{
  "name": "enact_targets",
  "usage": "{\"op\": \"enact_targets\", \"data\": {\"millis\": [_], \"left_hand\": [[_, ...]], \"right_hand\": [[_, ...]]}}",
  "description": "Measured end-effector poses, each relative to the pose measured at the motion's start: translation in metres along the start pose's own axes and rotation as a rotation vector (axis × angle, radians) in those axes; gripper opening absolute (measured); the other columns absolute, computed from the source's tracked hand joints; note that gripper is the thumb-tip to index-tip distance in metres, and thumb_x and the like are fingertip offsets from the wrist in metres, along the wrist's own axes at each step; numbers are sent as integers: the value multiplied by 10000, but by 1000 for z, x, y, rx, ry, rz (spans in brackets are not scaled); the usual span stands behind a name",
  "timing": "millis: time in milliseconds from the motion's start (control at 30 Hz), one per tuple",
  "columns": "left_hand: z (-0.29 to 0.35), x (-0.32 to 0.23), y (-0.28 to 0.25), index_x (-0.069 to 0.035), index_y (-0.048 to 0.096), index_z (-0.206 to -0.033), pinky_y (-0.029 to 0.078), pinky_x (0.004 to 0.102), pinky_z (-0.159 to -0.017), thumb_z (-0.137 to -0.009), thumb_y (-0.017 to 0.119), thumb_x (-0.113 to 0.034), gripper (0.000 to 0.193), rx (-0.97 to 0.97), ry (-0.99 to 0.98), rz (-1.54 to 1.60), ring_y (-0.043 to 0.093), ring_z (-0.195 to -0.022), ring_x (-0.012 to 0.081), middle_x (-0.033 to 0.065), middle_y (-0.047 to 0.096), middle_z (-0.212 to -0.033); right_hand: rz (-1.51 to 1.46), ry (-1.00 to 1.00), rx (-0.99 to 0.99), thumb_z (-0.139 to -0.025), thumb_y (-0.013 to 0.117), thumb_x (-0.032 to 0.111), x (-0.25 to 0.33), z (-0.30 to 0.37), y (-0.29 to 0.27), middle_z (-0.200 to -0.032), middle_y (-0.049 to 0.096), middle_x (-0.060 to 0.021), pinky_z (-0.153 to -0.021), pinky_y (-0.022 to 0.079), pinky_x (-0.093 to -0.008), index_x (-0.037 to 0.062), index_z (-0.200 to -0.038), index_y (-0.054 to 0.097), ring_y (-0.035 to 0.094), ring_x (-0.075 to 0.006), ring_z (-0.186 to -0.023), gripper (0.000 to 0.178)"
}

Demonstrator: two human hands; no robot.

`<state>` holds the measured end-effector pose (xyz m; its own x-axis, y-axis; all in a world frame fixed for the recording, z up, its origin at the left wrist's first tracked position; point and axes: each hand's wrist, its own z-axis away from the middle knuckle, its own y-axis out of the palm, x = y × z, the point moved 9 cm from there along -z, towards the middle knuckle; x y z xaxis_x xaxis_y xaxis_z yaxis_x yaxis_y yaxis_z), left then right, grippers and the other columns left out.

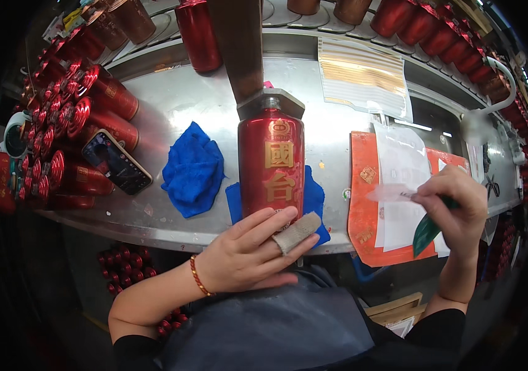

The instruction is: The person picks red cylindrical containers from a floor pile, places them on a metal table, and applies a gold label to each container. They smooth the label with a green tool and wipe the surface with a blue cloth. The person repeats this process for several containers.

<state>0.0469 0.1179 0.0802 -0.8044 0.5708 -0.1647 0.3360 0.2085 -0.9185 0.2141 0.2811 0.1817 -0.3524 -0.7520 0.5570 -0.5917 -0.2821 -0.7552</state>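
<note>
A glossy red bottle (pixel 271 162) with raised gold characters lies on a blue cloth (pixel 315 191), its neck toward a grey angled block (pixel 286 102). My left hand (pixel 248 250) rests across the bottle's lower end, fingers stretched out and apart. One finger wears a beige fabric wrap (pixel 296 233). Raised at the right, my right hand (pixel 455 207) pinches a small translucent film strip (pixel 391 193) between thumb and fingertips. A green, blade-shaped tool (pixel 427 235) is also in that hand, its upper part hidden by the fingers.
A crumpled blue cloth (pixel 193 170) lies left of the bottle. A phone (pixel 117 162) leans on several red bottles (pixel 106 127). Orange sheets (pixel 363 179) and white papers (pixel 400 154) lie at right, near scissors (pixel 492 187). A conveyor with bottles runs behind; a brown post (pixel 236 49) rises centrally.
</note>
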Motion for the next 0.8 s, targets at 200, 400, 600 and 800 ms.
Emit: {"op": "enact_targets", "data": {"millis": [200, 400, 600, 800], "left_hand": [[1, 28, -6, -33, 513, -1461, 401, 484, -1154, -862, 790, -299, 711, -152, -221, -66, 408, -1435, 413, 191, 482, -1505], [37, 44, 17, 63, 160, -1589, 464, 452, -1061, -749, 904, -321, 1186, -432, -470, 444, 519, -1306, 446, 322, 387, -1530], [24, 60, 8, 66, 42, -1601, 490, 439, -1024, -746, 908, -298, 1270, -337, -513, 444, 552, -1241, 441, 327, 379, -1529], [23, 58, 4, 70, 34, -1599, 493, 439, -1022, -722, 920, -335, 1311, -305, -567, 446, 554, -1239, 441, 319, 383, -1525]], "right_hand": [[-132, -100, 39, -706, 810, -30, 38, -10, 26, -727, 697, -61, -562, 453, -293, 49, -870, 735, 633, -204, -637, 197], [-192, -129, 93, -696, 847, 24, 58, -10, 39, -744, 698, -55, -556, 471, -303, 63, -897, 745, 643, -206, -640, 228], [-246, -124, 117, -688, 810, -6, 77, -24, 54, -731, 700, -59, -554, 466, -292, 73, -840, 729, 641, -198, -618, 189], [-454, -74, 217, -742, 832, 21, 85, -38, 66, -796, 685, -71, -589, 509, -318, 63, -923, 744, 661, -236, -665, 205]]}}
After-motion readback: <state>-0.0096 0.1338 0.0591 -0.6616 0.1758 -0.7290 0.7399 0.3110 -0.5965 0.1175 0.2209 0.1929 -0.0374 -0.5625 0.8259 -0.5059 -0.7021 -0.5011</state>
